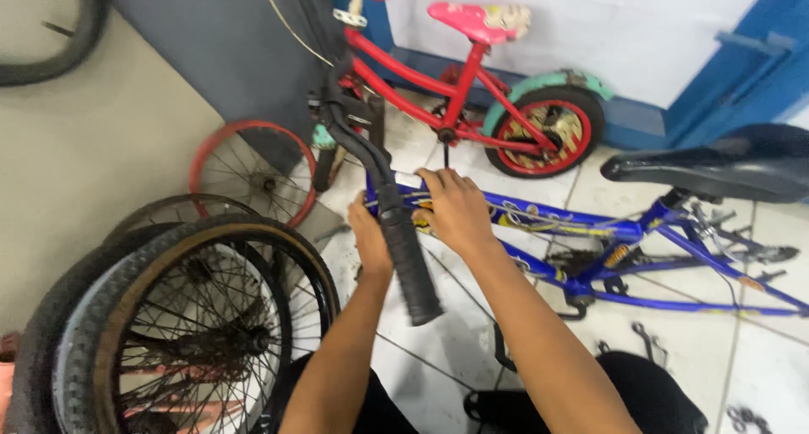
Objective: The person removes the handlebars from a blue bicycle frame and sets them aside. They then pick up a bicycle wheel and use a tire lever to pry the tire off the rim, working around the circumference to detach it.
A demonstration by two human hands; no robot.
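A blue bicycle frame (590,232) stretches from the centre to the right, with a black saddle (716,168). Its black handlebar (396,223) runs down the middle toward me, ending in a rubber grip. My right hand (455,206) rests closed on the blue frame's front end, just right of the handlebar. My left hand (368,236) is partly hidden behind the handlebar and presses against the frame's head area from the left; what its fingers hold is hidden.
Several loose wheels with black tyres (194,316) lean at the lower left, a red rim (253,173) behind them. A small red bicycle (472,97) with a pink seat stands against the white wall. Tools (649,337) lie on the tiled floor.
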